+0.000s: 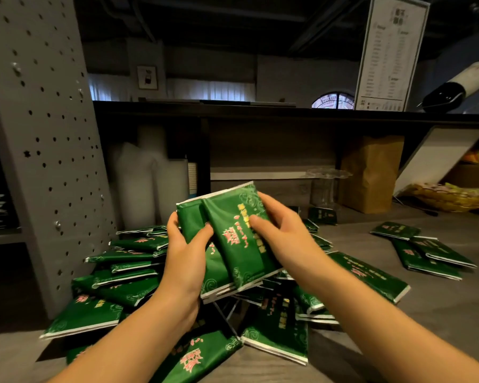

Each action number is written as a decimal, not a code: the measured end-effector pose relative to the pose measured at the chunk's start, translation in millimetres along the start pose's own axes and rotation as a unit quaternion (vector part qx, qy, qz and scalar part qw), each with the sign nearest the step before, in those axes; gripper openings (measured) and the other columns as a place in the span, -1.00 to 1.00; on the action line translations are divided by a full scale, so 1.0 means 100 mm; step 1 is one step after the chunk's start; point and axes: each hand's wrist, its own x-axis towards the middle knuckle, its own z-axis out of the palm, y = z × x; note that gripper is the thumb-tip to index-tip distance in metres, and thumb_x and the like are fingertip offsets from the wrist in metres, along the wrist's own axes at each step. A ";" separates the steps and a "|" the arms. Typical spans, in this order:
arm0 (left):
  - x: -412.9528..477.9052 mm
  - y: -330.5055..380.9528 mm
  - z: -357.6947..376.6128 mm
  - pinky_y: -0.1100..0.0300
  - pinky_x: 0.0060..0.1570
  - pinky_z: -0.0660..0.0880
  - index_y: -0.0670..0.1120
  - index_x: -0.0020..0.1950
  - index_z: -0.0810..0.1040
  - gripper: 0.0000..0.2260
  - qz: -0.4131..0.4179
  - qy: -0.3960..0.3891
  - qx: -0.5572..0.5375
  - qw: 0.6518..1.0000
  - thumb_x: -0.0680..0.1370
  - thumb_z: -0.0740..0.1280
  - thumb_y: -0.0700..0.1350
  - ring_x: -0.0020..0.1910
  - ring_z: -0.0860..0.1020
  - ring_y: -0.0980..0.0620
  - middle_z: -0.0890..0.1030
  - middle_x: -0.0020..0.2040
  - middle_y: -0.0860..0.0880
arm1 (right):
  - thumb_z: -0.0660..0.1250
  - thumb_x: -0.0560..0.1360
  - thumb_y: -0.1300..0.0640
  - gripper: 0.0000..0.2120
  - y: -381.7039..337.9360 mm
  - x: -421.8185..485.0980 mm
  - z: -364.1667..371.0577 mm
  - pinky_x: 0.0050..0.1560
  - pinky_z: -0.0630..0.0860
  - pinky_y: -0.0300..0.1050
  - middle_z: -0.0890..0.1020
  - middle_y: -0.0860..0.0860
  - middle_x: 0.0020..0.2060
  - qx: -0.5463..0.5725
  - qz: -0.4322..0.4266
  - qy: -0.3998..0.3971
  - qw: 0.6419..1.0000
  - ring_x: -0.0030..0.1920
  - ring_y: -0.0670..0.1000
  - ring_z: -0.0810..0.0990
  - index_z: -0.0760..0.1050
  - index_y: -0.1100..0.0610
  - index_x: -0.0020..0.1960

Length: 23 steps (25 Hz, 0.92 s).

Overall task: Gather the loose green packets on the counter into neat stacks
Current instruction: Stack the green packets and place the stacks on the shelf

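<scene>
Both hands are clamping a small bundle of green packets [233,239], raised over the loose heap [116,275] on the counter [398,313]. Left hand [186,261] is gripping its left edge, right hand [282,233] its right. The long axis is running near-to-far, tilted.

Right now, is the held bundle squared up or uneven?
Uneven: top packet lies skewed over lower packets, between left hand and right hand.

Dim room, daylight through rear curtains [208,89] (edges bowed, soft blur).
</scene>
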 end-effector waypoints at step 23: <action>-0.06 0.00 0.01 0.47 -0.44 0.46 0.17 0.50 -0.02 -0.33 0.068 -0.022 0.101 0.992 0.54 0.31 -0.10 -0.10 0.51 0.27 0.44 0.02 0.25 | 0.17 0.59 -0.08 -0.66 0.15 0.23 -0.78 -0.03 0.49 -0.01 0.61 0.11 -0.09 -0.585 0.170 -0.035 0.792 -0.06 0.14 0.57 0.57 0.16 0.03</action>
